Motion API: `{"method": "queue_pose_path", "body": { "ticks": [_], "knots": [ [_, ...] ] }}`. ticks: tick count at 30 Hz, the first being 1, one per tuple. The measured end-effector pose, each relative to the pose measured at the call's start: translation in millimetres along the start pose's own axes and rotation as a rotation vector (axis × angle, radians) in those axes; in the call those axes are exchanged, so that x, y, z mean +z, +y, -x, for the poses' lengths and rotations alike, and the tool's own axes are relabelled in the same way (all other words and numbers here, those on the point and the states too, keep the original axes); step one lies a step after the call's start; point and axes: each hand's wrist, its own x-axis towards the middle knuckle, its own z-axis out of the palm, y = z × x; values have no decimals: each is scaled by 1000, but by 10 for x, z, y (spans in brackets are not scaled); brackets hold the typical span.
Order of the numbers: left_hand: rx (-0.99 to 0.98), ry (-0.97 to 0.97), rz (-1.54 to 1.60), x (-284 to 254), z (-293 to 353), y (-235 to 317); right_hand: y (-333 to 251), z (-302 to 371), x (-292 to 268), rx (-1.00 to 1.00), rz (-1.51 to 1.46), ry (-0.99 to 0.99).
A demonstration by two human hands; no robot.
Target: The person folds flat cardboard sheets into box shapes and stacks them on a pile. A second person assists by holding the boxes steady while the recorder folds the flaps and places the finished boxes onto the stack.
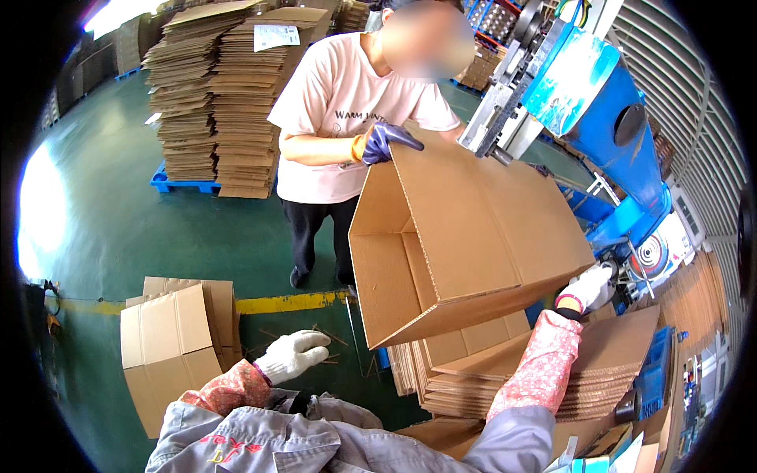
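A large open-ended cardboard box (pixel 473 213) is held up at a blue stitching-type machine (pixel 611 110), under its metal head. My left hand (pixel 293 356), in a white knit glove, is over the floor with its fingers stretched out and nothing in it. Reaching forward on the right, my right hand (pixel 590 288), also white-gloved, is beside the box's lower right corner and a machine part. Its fingers are mostly hidden, so its grip is unclear. Across from me, a co-worker's purple-gloved hand (pixel 386 143) rests on the box's upper left edge.
Flat cardboard sheets (pixel 473 386) are stacked under the box. More folded cardboard (pixel 169 331) leans at the left on the green floor. Tall stacks of flattened cartons (pixel 248 102) stand on a blue pallet (pixel 185 183) behind. A yellow line (pixel 292 303) crosses the floor.
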Motion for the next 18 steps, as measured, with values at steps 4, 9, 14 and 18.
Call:
{"method": "queue_pose_path", "body": {
  "ticks": [4,9,14,18],
  "knots": [
    [103,27,88,41,-137,70,450,-617,-272,-219,80,-30],
    [-5,109,362,-217,155,220,-352,504,481,102,66,263],
    [90,198,627,-474,297,211,-702,586,355,284,156,162],
    [218,247,683,-615,386,173,-55,408,39,434,-12,118]
  ]
}}
